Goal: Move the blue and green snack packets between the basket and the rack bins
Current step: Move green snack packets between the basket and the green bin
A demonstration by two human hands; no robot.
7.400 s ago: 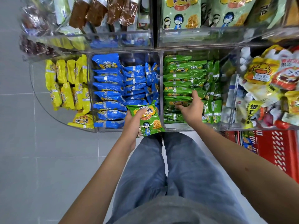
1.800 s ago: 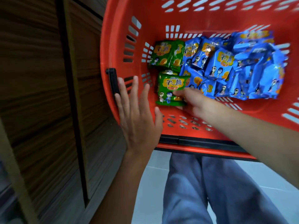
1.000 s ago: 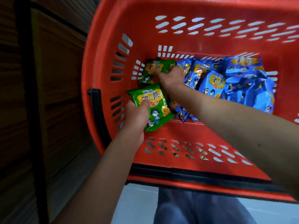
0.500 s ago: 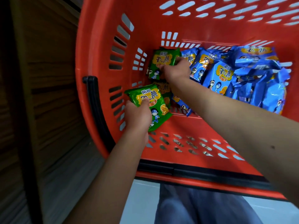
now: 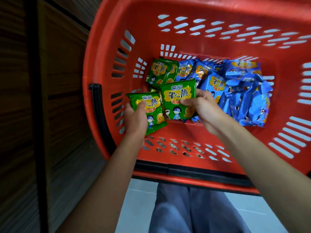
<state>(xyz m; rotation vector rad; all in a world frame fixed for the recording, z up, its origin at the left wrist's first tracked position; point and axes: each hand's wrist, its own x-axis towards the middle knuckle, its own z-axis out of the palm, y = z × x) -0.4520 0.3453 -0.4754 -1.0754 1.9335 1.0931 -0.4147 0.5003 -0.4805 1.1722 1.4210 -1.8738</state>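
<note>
Two hands are full: left hand [image 5: 135, 118] fingers clamp the lower green packet [image 5: 154, 115], right hand [image 5: 203, 106] pinches the upper green packet [image 5: 176, 95]; spare green packets [image 5: 159, 71] lie just beyond, nearer the left.

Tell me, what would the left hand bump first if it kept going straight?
Probably the loose green packets lying in the basket corner. The left hand, gripping another packet, points toward them, though depth is unclear.

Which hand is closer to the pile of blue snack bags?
Right. The right hand is right beside the blue pile; the left hand is farther left, near the basket's side wall.
</note>
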